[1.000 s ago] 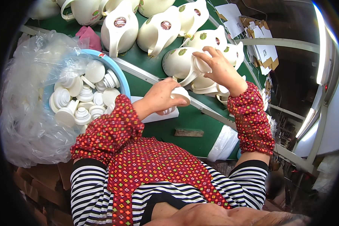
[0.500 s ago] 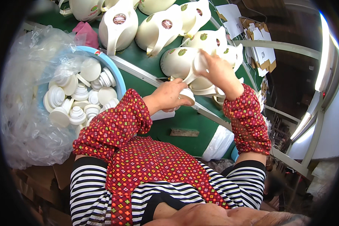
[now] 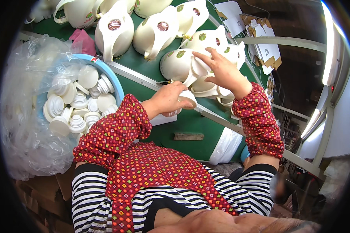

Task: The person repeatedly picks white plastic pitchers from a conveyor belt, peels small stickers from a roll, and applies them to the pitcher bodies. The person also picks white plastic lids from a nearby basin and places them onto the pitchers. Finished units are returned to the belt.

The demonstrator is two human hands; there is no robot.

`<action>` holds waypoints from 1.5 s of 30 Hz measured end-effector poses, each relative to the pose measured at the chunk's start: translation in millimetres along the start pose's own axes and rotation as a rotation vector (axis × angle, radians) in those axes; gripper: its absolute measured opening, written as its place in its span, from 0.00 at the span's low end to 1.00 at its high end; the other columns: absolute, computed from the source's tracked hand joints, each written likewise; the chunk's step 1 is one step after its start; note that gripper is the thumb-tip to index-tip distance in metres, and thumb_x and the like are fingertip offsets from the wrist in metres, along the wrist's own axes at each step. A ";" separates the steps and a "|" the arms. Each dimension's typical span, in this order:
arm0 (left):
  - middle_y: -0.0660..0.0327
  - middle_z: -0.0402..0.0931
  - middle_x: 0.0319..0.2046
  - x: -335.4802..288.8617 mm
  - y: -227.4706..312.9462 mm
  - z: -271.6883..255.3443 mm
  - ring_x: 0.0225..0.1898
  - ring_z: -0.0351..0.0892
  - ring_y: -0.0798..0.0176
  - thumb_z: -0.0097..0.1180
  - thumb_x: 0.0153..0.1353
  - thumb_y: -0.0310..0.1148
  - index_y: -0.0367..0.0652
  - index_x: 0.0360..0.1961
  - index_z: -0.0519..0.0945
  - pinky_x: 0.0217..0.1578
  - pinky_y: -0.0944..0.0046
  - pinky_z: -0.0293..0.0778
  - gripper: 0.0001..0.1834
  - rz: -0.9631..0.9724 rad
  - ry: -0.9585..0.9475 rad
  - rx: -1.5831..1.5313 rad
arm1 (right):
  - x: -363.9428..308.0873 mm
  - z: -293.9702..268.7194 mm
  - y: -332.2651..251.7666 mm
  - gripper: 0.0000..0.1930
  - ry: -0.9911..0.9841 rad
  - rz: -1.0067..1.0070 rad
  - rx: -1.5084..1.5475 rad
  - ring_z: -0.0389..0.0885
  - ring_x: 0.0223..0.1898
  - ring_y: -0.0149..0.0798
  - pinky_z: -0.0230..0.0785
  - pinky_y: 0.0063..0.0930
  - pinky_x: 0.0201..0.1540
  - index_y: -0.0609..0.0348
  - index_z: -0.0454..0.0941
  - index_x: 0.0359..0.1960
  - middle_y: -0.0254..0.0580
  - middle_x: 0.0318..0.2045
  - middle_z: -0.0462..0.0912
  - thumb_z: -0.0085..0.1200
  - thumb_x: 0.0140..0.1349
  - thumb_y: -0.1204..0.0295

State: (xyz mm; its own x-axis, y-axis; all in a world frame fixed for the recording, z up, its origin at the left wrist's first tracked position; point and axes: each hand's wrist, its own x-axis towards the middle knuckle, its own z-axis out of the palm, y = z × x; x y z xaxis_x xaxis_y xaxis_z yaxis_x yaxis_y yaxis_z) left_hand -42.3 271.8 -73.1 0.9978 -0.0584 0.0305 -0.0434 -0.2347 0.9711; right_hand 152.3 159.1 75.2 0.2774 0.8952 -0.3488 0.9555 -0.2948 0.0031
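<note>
Several cream thermos jugs [image 3: 172, 65] with green leaf prints stand on the green table. My right hand [image 3: 227, 73] is open beside the nearest jug, its fingers spread around a round white stopper [image 3: 199, 65] at the jug's top. The thumb comes close to the stopper; whether any finger touches it I cannot tell. My left hand [image 3: 165, 99] is closed on another white stopper [image 3: 188, 98], its flat round top facing up, just below that jug's handle. Another white piece shows under the left hand, mostly hidden by the fingers.
On the left a blue basin [image 3: 117, 79] lined with a clear plastic bag [image 3: 25, 116] holds many white stoppers [image 3: 88, 77]. A metal rail [image 3: 138, 74] crosses the green table. A small grey bar [image 3: 188, 136], a white plastic bag [image 3: 224, 146] and a pink cloth [image 3: 83, 42] lie about.
My right hand has spread its fingers and drawn back slightly from the stopper on the jug. My left hand keeps its stopper. The whole view has shifted a little.
</note>
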 end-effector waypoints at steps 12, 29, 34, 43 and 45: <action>0.47 0.81 0.47 3.3 -0.6 6.6 0.51 0.80 0.42 0.72 0.57 0.47 0.34 0.52 0.81 0.55 0.50 0.75 0.30 0.001 0.036 0.020 | 15.7 49.5 -25.0 0.42 0.182 0.442 -0.070 0.86 0.23 0.58 0.78 0.44 0.26 0.75 0.69 0.50 0.57 0.21 0.84 0.57 0.63 0.37; 0.30 0.80 0.47 115.4 98.2 -71.7 0.52 0.80 0.32 0.43 0.73 0.53 0.25 0.49 0.81 0.55 0.44 0.74 0.34 -0.124 0.105 0.077 | -39.4 -38.8 -32.9 0.39 0.439 0.244 0.056 0.77 0.56 0.64 0.75 0.50 0.58 0.56 0.62 0.73 0.65 0.61 0.71 0.65 0.58 0.72; 0.36 0.84 0.44 184.5 103.3 -46.2 0.48 0.85 0.41 0.47 0.71 0.56 0.26 0.47 0.83 0.53 0.49 0.77 0.36 -0.109 0.151 0.050 | -40.3 -55.1 45.1 0.43 0.338 0.303 0.042 0.83 0.51 0.62 0.80 0.45 0.53 0.52 0.63 0.72 0.60 0.56 0.75 0.71 0.53 0.69; 0.45 0.86 0.43 227.8 86.1 29.1 0.47 0.87 0.48 0.56 0.68 0.54 0.35 0.53 0.83 0.52 0.54 0.78 0.30 -0.162 -0.085 -0.146 | -66.0 -5.7 209.2 0.42 0.088 0.655 0.052 0.82 0.57 0.56 0.75 0.43 0.61 0.51 0.70 0.71 0.62 0.57 0.80 0.72 0.54 0.58; 0.46 0.87 0.43 229.9 86.9 41.2 0.46 0.87 0.50 0.57 0.68 0.52 0.38 0.55 0.83 0.51 0.55 0.78 0.27 -0.155 -0.132 -0.118 | -65.6 3.8 217.2 0.44 0.041 0.679 0.072 0.82 0.58 0.56 0.75 0.43 0.62 0.51 0.68 0.73 0.61 0.59 0.79 0.73 0.53 0.60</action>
State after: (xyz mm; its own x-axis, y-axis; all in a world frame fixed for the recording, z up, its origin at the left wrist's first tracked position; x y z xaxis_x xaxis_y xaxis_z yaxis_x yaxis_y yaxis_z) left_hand 181.3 197.9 8.6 0.9766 -0.1590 -0.1449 0.1236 -0.1366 0.9829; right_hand 341.3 35.1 95.3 0.8180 0.5153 -0.2556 0.5596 -0.8158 0.1462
